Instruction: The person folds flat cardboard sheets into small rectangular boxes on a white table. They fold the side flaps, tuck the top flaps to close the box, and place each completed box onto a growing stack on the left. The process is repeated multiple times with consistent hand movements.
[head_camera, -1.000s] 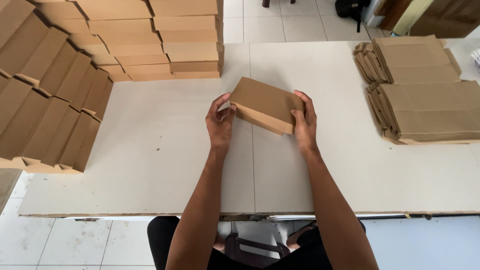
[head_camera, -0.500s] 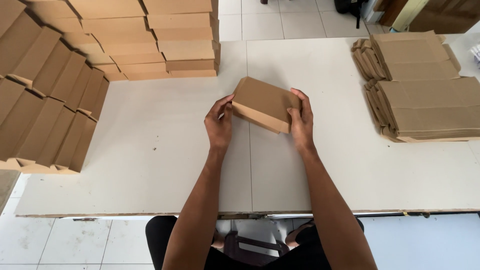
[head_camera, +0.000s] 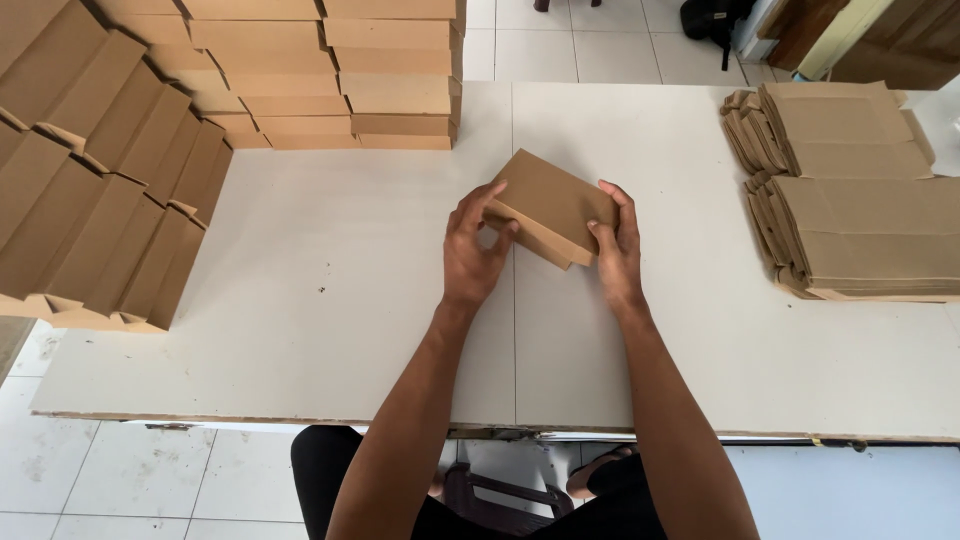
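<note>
Holding a small brown cardboard box (head_camera: 553, 203) between both hands, tilted, just above mid-table (head_camera: 330, 300). Left hand (head_camera: 474, 250) fingers pinch the box's left end; right hand (head_camera: 617, 245) fingers press its right edge. Folded boxes (head_camera: 110, 190) stacked left and at the far edge, flat cardboard blanks (head_camera: 860, 190) piled right, well apart.

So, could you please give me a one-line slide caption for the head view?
Both hands, left and right, hold a folded box above the table.
</note>
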